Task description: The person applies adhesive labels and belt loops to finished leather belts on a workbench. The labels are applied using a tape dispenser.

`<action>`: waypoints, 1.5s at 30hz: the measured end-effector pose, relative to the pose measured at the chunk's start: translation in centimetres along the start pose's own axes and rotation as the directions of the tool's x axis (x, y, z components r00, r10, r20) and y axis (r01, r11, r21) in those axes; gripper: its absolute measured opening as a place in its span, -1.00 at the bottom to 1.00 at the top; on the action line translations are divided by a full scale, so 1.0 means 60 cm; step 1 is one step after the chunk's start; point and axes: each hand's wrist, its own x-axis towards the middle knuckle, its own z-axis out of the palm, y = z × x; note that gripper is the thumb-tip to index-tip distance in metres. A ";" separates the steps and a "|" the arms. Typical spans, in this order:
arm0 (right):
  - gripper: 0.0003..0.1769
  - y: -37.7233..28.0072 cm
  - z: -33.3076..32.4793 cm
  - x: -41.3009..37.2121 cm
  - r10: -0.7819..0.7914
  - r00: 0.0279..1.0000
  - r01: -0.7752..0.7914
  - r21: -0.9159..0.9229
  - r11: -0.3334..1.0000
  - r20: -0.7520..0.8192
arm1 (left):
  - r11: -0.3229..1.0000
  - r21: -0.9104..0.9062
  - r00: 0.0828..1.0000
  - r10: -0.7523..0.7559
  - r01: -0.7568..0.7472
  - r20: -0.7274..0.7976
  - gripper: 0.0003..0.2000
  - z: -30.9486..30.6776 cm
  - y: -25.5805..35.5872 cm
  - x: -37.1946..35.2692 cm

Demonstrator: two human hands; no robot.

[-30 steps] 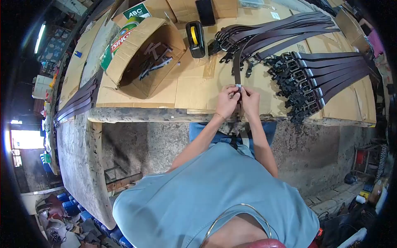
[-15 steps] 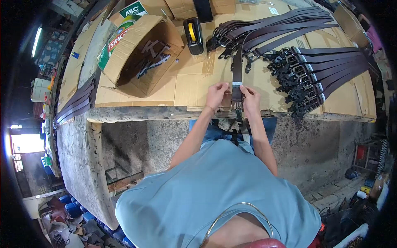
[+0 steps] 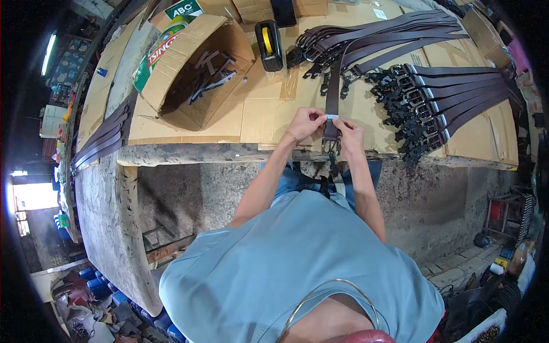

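A dark brown belt (image 3: 332, 97) lies lengthwise in front of me, its metal buckle (image 3: 330, 146) at the table's near edge. A narrow white paper band (image 3: 331, 116) crosses the belt above the buckle. My left hand (image 3: 307, 123) pinches the band's left end between thumb and forefinger. On the other side my right hand (image 3: 350, 137) is closed with its fingertips at the band's right end and the belt's edge. A black strap with a clip hangs from the buckle over the table edge.
Banded belts (image 3: 466, 94) lie in a row at right, with a pile of belts (image 3: 389, 37) behind. An open cardboard box (image 3: 197, 74) of paper strips stands left, beside a black tape dispenser (image 3: 269, 46). More straps (image 3: 106, 140) hang at the far left.
My left hand has moved right, its fingertips now reaching the band's left end at the belt. My right hand stays by the belt's right edge. The view has shifted slightly.
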 end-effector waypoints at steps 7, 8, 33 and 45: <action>-0.75 -0.010 -0.005 0.016 -0.020 0.999 0.021 -0.025 0.999 0.042 | 0.995 -0.104 0.999 0.002 -0.007 -0.048 -0.87 0.008 0.000 0.004; -0.75 -0.012 -0.004 0.016 -0.021 0.998 0.022 -0.023 0.999 0.056 | 0.994 -0.105 0.999 0.003 -0.008 -0.049 -0.87 0.006 -0.003 0.006; -0.80 -0.057 -0.006 0.019 0.030 0.973 0.097 -0.522 0.847 0.230 | 0.990 -0.050 0.956 -0.113 0.131 0.273 -0.86 -0.025 0.024 0.038; -0.81 -0.043 -0.007 0.026 0.117 0.965 -0.041 -0.309 0.950 0.234 | 0.984 -0.113 0.956 -0.101 0.136 0.276 -0.84 -0.026 0.007 0.048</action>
